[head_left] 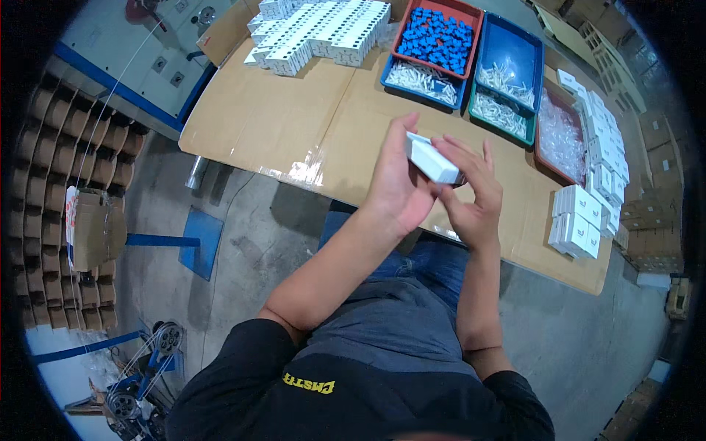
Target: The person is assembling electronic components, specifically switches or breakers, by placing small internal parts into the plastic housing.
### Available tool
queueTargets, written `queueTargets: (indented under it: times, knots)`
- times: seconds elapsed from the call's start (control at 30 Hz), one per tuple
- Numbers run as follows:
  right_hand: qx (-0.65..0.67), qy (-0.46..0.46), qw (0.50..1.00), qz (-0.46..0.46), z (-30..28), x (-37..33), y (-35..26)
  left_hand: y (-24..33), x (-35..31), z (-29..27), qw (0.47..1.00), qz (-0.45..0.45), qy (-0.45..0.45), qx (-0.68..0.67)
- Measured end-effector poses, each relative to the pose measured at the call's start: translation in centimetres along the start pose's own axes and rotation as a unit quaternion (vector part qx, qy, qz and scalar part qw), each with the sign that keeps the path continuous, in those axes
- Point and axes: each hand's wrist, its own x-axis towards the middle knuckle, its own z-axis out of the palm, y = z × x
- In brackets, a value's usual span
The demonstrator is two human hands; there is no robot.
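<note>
A small white box [435,162] is held up over the near edge of the cardboard-covered table. My left hand [397,173] cups it from the left and below, with the palm turned up. My right hand [474,187] grips its right side and near end, the thumb below and the fingers curled over it. Part of the near end is hidden by my right fingers. Whether the flap there is closed I cannot tell.
Beyond my hands stand a red tray of blue pieces [434,42], blue and green trays [540,62] with white plugs, and a bin of clear plastic bags [560,136]. White boxes [579,220] are stacked at right, with rows of white blocks [323,33] far left. Cardboard covers the table [250,125].
</note>
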Motion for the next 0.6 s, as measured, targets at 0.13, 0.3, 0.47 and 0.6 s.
queueTargets:
  times: [0.13, 0.3, 0.47, 0.6]
  knots:
    - [0.028, 0.063, 0.997, 0.030, 0.6, -0.5, 1.1, -0.9, -0.6, 0.0, 0.999, -0.051, -0.008, 0.009]
    - [0.017, 0.082, 0.995, 0.059, 1.0, -0.4, 0.8, -1.8, -0.6, 0.2, 0.997, -0.062, -0.019, 0.029]
    - [0.113, 0.077, 0.988, 0.067, 1.0, -0.7, 0.6, -2.4, -0.3, -0.6, 0.993, -0.086, 0.015, 0.085]
    - [0.155, 0.042, 0.973, 0.166, 1.8, -0.5, -0.5, -2.7, 0.0, -0.8, 0.995, -0.073, 0.043, 0.053]
